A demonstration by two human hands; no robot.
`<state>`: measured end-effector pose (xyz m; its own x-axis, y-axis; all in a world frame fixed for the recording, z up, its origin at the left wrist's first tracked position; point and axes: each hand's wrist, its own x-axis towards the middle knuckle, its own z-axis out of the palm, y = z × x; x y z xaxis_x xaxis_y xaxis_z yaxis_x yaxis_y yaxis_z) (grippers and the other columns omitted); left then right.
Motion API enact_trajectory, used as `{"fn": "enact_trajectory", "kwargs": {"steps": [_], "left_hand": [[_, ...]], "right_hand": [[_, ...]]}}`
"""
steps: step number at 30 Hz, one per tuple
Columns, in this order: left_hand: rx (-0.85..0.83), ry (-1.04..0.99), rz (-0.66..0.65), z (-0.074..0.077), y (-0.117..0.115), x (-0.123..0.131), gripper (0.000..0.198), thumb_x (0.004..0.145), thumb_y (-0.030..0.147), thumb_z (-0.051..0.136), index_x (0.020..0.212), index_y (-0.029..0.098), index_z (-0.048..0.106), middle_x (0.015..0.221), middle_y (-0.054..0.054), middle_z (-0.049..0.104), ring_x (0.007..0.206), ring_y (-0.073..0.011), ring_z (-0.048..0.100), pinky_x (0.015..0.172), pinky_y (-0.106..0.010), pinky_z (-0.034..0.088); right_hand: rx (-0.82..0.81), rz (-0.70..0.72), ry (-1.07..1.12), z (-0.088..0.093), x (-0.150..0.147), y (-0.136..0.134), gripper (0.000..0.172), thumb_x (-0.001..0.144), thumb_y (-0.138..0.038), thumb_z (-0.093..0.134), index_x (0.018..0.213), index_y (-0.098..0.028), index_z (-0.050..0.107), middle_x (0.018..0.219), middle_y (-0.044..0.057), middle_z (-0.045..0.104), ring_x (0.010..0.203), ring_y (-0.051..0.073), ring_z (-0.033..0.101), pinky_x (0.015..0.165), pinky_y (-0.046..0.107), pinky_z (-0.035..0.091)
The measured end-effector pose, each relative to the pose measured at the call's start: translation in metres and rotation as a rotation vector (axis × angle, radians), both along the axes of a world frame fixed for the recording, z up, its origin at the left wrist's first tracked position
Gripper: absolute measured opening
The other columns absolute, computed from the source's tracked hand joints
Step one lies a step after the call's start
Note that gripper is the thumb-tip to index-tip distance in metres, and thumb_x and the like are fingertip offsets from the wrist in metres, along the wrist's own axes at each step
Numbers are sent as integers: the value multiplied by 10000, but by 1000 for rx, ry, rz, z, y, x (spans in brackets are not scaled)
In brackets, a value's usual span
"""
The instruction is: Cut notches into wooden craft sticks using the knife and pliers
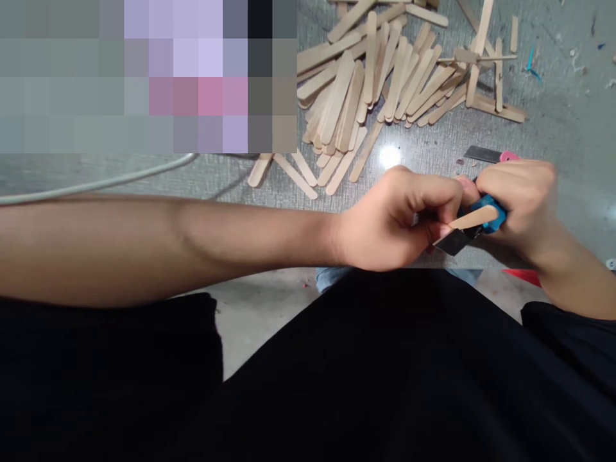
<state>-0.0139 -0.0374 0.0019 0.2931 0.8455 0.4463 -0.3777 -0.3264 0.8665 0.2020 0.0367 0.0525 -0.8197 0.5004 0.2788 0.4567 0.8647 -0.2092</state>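
Observation:
My left hand (402, 215) pinches one end of a wooden craft stick (474, 217) between thumb and fingers; the stick's rounded end points to the right. In my right hand (522, 192) is a blue utility knife (491, 215), the fingers wrapped round its handle. Its dark, broad blade (452, 242) reaches left, close under the stick and beside my left thumb. Whether the blade touches the wood I cannot tell. Both hands meet near the front edge of the table, and my right fingers hide part of the knife.
A large heap of craft sticks (346, 96) spreads over the grey table (568, 115). Crossed sticks (474, 58) stand out at its right. Beyond my right hand lies a pink utility knife (484, 154), its blade exposed. A white cable (96, 183) runs along the left.

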Motion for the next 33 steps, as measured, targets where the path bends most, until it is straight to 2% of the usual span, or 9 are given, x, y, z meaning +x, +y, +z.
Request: {"fn": "enact_trajectory", "kwargs": {"steps": [3,6,8,11,14,18,23,29,33], "left_hand": [[-37,-13,-16,1,1,1,349,1104,338,705,789,256,579,786,-65,694,822,-209,702,787,-355,640],[-82,-29,-46,2,1,1,400,1098,405,770,787,248,574,815,-79,721,849,-216,732,703,-326,629],[-53,-63,-78,3,-1,0,376,1115,330,761,804,236,572,811,-51,721,773,-168,724,635,-271,597],[-2,-55,-85,3,-3,-3,297,1118,188,738,854,215,604,810,-10,733,679,-104,720,606,-203,578],[-4,-24,-66,2,-6,-6,260,1065,108,747,862,212,622,794,-5,736,659,-107,733,598,-196,591],[-74,5,-64,4,-8,-7,287,895,-12,742,820,226,600,756,7,718,629,-128,715,586,-226,613],[-112,40,-43,8,-10,-8,303,790,-32,701,775,234,557,727,15,704,617,-129,700,552,-226,586],[-72,32,-13,12,-8,-3,310,811,-60,667,759,225,558,731,10,701,644,-116,656,572,-241,534],[-19,2,2,12,-5,0,327,818,-79,693,778,220,567,754,13,698,671,-115,646,597,-248,527]], "right_hand": [[-11,-9,-15,0,0,2,548,1169,-379,556,753,-279,213,557,-38,329,528,146,329,589,401,223],[30,78,87,-3,0,8,542,1148,-342,604,761,-284,228,569,-55,328,524,129,292,557,385,205],[34,114,115,-5,1,11,532,1137,-345,628,746,-283,274,582,-60,347,530,124,285,547,379,213],[-7,82,40,-6,5,13,554,1142,-382,628,730,-285,271,581,-53,372,539,136,311,571,393,253],[-62,31,-54,-5,7,12,539,1156,-381,567,746,-288,228,570,-33,394,549,160,355,599,412,263],[-29,4,-43,-9,7,11,519,1133,-384,561,744,-285,232,566,-29,395,542,153,336,587,405,246],[56,16,68,-15,5,10,534,1106,-363,598,713,-281,247,552,-48,370,516,132,300,560,389,213],[-17,48,3,-8,5,8,545,1118,-335,617,705,-281,264,543,-42,423,509,141,347,555,390,234],[-46,17,-22,-8,5,7,601,1115,-397,630,679,-280,234,545,-31,449,521,145,395,561,394,236]]}}
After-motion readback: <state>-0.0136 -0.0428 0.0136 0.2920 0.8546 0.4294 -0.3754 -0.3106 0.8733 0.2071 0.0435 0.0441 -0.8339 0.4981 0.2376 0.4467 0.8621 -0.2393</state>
